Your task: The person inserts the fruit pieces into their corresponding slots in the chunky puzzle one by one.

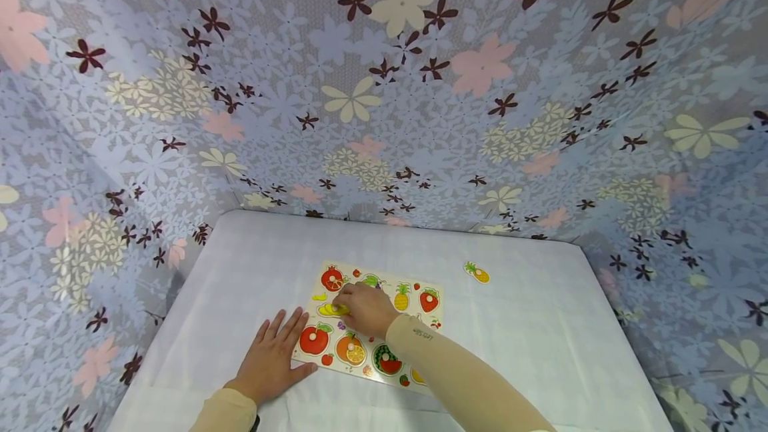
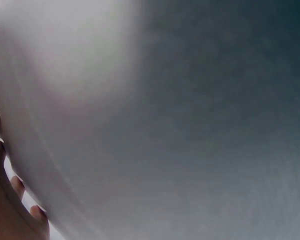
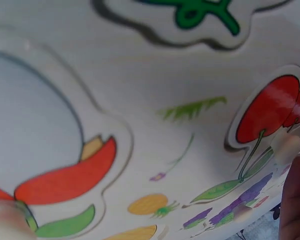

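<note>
A fruit puzzle board (image 1: 343, 367) lies slanted on the table, showing an apple piece (image 1: 313, 339), an orange piece (image 1: 351, 350), a watermelon piece (image 1: 387, 359) and a strawberry piece (image 1: 429, 300). Over its left part, my right hand (image 1: 367, 309) pinches a yellow banana piece (image 1: 341, 310), which overlaps the banana spot. My left hand (image 1: 270, 359) lies palm down with spread fingers, fingertips and thumb at the board's left edge. Cherries (image 3: 267, 110) show close up in the right wrist view, beside the right hand's fingers (image 3: 296, 200). The left wrist view is mostly blurred grey.
A pineapple piece (image 1: 478, 273) lies apart on the white table cover (image 1: 528, 332), beyond the board's right corner. Flowered cloth (image 1: 360, 165) hangs behind the table and on both sides. My right forearm (image 1: 468, 379) crosses the board's lower right corner.
</note>
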`<state>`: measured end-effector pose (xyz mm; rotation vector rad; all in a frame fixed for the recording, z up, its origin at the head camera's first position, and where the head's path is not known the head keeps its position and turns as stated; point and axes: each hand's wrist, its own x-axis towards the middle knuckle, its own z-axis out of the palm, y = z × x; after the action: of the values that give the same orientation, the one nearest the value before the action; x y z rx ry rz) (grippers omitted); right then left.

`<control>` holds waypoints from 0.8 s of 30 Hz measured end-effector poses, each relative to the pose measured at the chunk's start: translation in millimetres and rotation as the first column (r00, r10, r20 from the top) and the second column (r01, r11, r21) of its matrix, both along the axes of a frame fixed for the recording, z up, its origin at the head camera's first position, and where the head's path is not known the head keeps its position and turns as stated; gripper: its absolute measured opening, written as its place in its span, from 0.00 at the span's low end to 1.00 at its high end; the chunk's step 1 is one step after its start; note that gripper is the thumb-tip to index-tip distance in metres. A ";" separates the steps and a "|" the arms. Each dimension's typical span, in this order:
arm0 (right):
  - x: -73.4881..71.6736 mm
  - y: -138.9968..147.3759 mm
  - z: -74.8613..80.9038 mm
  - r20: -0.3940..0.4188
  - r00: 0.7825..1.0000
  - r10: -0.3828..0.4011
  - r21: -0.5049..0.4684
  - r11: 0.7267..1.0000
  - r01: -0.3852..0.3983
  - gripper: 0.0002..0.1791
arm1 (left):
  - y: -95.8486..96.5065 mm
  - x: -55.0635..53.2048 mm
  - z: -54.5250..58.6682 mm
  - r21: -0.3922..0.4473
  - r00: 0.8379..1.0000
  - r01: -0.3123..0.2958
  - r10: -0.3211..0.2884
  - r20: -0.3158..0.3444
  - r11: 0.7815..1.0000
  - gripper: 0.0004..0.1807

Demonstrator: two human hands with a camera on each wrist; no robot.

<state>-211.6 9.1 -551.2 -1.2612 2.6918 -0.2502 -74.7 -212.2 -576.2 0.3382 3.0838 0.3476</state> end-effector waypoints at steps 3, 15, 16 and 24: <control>0.5 0.2 -1.7 0.000 1.000 -0.001 -0.010 1.000 0.001 0.18 | -0.6 0.0 -2.1 0.002 1.000 0.004 -0.004 -0.029 1.000 0.55; 2.1 0.6 -2.4 0.010 1.000 0.011 -0.058 0.998 -0.010 0.16 | -0.5 0.0 -0.3 -0.003 1.000 0.000 0.000 -0.002 1.000 0.55; 2.3 0.4 -2.3 0.012 1.000 0.010 -0.058 0.998 -0.010 0.16 | -0.4 0.0 -0.1 -0.007 1.000 0.001 -0.001 0.001 1.000 0.55; 1.7 2.0 -2.6 0.047 0.999 -0.006 -0.042 0.999 0.008 0.18 | -0.4 0.3 -1.0 0.001 1.000 0.004 -0.004 -0.012 1.000 0.55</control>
<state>-209.9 11.1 -553.8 -1.2416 2.6657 -0.3354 -74.4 -212.6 -577.2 0.3473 3.0947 0.3483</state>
